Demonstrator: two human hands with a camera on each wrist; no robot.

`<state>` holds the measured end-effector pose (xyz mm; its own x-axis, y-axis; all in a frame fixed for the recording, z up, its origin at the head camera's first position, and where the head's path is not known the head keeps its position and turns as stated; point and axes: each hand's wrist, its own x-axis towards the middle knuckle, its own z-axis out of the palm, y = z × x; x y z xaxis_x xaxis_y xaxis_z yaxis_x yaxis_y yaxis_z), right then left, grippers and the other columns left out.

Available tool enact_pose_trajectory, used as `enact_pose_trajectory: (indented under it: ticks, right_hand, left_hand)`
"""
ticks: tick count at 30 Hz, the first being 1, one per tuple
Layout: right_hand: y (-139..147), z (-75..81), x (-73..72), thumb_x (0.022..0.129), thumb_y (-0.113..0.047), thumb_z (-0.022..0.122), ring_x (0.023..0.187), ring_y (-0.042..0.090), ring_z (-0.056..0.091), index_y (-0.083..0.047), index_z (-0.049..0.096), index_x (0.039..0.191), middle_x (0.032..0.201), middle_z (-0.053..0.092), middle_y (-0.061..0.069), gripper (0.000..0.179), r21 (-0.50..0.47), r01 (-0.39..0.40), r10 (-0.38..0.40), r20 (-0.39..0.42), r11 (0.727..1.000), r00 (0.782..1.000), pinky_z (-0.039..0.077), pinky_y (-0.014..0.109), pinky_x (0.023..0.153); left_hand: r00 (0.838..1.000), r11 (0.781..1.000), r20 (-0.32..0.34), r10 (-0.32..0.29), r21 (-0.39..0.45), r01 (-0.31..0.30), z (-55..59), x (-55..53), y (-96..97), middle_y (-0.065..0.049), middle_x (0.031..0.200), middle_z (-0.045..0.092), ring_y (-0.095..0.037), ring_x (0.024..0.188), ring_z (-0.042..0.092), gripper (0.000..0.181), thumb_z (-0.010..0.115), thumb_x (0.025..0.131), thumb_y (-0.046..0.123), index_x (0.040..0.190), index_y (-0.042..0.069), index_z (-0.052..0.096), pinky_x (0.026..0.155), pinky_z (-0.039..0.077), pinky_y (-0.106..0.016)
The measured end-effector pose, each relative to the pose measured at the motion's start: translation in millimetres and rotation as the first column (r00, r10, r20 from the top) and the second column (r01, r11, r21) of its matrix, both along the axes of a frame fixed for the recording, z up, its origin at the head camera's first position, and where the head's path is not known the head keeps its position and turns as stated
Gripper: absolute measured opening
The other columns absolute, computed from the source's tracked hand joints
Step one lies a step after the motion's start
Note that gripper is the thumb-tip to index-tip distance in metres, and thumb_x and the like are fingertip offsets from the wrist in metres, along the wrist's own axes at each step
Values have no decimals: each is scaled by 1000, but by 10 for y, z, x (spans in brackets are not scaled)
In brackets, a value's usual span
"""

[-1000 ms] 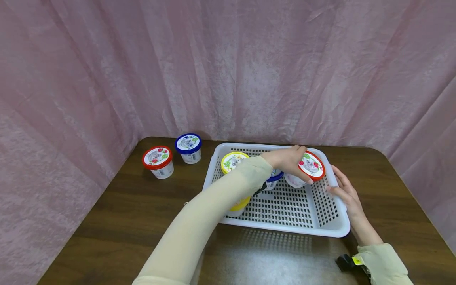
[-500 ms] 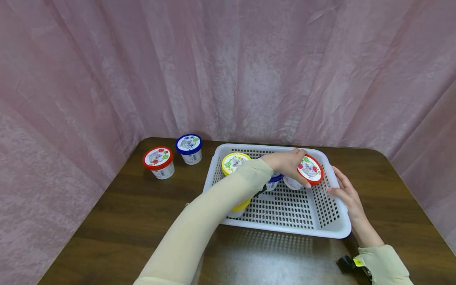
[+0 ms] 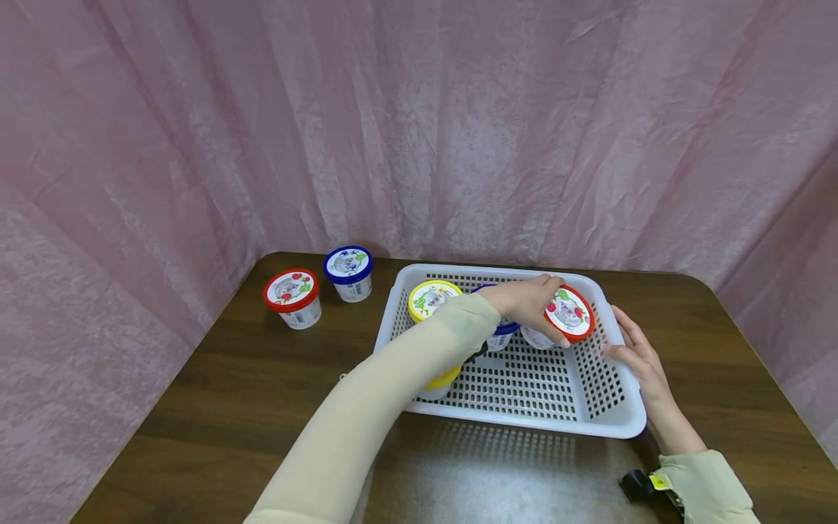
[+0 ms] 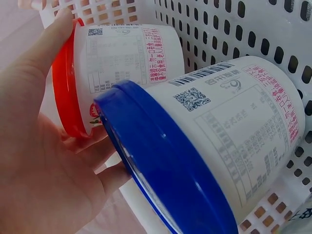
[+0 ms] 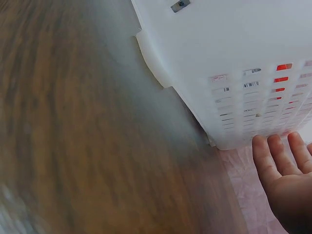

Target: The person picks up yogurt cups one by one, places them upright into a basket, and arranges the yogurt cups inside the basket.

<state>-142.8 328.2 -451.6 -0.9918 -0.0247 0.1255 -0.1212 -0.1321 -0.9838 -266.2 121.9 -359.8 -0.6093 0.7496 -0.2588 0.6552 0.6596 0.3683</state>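
Note:
My left hand (image 3: pixel 527 300) reaches into the white perforated basket (image 3: pixel 524 423) and grips a red-lidded paper tub (image 3: pixel 569 313) by its lid. The tub leans near the basket's right end, its printed side showing in the left wrist view. Next to that hand, a blue-lidded tub (image 4: pixel 170 161) lies close to its fingertips. My right hand (image 3: pixel 641 367) holds the basket's right wall, thumb over the rim and fingers outside. Two yellow-lidded tubs, one behind the other (image 3: pixel 433 297), stand at the basket's left, the nearer partly hidden by my left sleeve.
Left of the basket, a red-lidded tub (image 3: pixel 292 298) and another blue-lidded tub (image 3: pixel 349 273) stand on the dark wooden table (image 3: pixel 262 393). A pink curtain (image 3: pixel 419 131) hangs behind the table's back edge.
The red-lidded tub in my left hand has shifted slightly left and down, its lid now tilted more toward me. My right hand stays on the basket.

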Motion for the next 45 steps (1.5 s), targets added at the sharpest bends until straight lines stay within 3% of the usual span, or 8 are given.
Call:
enact_pose_trajectory:
  ticks: [11, 22, 31, 38, 45]
  right_hand:
    - [2, 11, 18, 103, -7, 48, 113, 4, 56, -21, 25, 160, 155, 32, -2, 63, 23, 3, -4, 14, 1000, 1000, 54, 22, 83]
    - [-4, 21, -1, 103, -2, 46, 114, 4, 55, -23, 30, 158, 152, 34, -4, 61, -10, 7, -7, 6, 1000, 1000, 54, 22, 83]
    - [-9, 22, 7, 103, -2, 47, 113, 5, 56, -24, 30, 158, 152, 34, -3, 61, -13, 5, -4, 11, 1000, 1000, 55, 23, 82]
    - [-4, 12, 3, 103, -2, 46, 113, 5, 56, -23, 31, 157, 150, 36, -5, 60, -15, 2, -2, 2, 1000, 1000, 54, 23, 82]
    - [-7, 9, 10, 103, -2, 45, 113, 5, 56, -23, 31, 157, 150, 36, -5, 60, -13, 5, -5, 5, 1000, 1000, 54, 22, 83]
  left_hand:
    - [999, 1000, 29, 15, -23, -14, 39, 13, -33, 2, 156, 32, -11, 138, 38, 114, 81, 77, 59, 162, 19, 15, 109, 36, -26]
    - [999, 998, 26, 46, -38, -45, 91, 26, -88, 0, 145, 39, -12, 126, 45, 111, 83, 78, 54, 162, 24, 18, 102, 41, -29]
    - [995, 999, 92, 46, -5, -46, 67, 15, -100, 1, 155, 34, -11, 135, 39, 111, 85, 80, 43, 164, 22, 14, 107, 36, -27]
    - [998, 999, 51, 46, -17, -45, 74, 12, -86, 0, 147, 36, -11, 125, 44, 107, 84, 81, 44, 163, 20, 18, 101, 40, -24]
    - [997, 997, 27, 67, -31, -67, 80, 34, -82, -1, 152, 33, -12, 127, 44, 106, 83, 82, 45, 163, 20, 19, 102, 40, -25]
